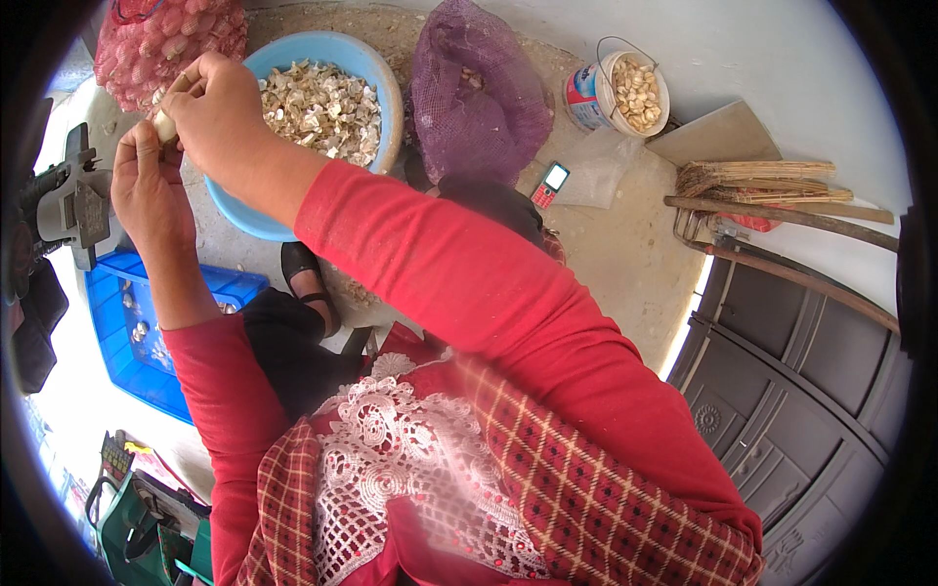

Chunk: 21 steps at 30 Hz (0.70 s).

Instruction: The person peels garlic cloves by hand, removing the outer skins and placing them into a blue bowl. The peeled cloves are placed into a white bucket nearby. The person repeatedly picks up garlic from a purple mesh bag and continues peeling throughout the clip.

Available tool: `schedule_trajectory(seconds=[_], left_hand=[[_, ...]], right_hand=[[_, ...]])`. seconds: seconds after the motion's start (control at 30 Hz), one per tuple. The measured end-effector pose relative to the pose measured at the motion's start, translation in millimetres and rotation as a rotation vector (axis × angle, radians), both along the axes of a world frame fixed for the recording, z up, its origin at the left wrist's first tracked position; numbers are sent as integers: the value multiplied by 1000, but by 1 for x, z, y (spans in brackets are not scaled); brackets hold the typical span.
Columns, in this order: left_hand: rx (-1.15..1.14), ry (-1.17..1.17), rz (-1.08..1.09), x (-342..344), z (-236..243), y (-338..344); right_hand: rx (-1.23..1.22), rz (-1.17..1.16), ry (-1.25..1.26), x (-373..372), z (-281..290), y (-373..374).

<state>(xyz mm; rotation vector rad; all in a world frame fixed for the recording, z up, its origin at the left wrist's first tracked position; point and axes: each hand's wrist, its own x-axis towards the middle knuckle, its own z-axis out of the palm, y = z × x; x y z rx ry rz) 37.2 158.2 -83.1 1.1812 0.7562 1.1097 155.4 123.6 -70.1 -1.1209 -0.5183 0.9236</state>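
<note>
both hands, left hand (147, 190) and right hand (217, 107), fingers pinched on what looks like a garlic clove (166, 125) beside blue basin (256, 217)

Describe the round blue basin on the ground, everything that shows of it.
The blue basin is a wide, round tub that looks like plastic, light blue with a smooth rolled rim. It sits upright on the dusty ground, heaped with pale, papery garlic skins. The right hand and forearm cross in front of its left side, hiding that part. A purple mesh sack stands close against its right rim.

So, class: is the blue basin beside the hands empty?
No, the blue basin is heaped with pale garlic skins.
</note>
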Motion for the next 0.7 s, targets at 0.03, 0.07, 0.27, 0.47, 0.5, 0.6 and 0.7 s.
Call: schedule_trajectory(seconds=[0.03,0.07,0.27,0.47,0.5,0.6,0.7], left_hand=[[-18,-18,1,1,1,-1],[1,-3,7,2,2,-2],[-14,-31,48,9,7,-7],[106,137,60,18,13,-15],[119,171,50,19,14,-16],[107,178,35,18,16,-16],[82,128,11,14,15,-13]], right_hand=[[5,7,34,0,-1,0],[9,14,69,1,-1,0],[36,-63,172,1,4,3],[67,-94,309,2,5,1],[57,-97,324,2,4,2],[55,-9,329,3,1,3],[57,2,322,5,2,5]])
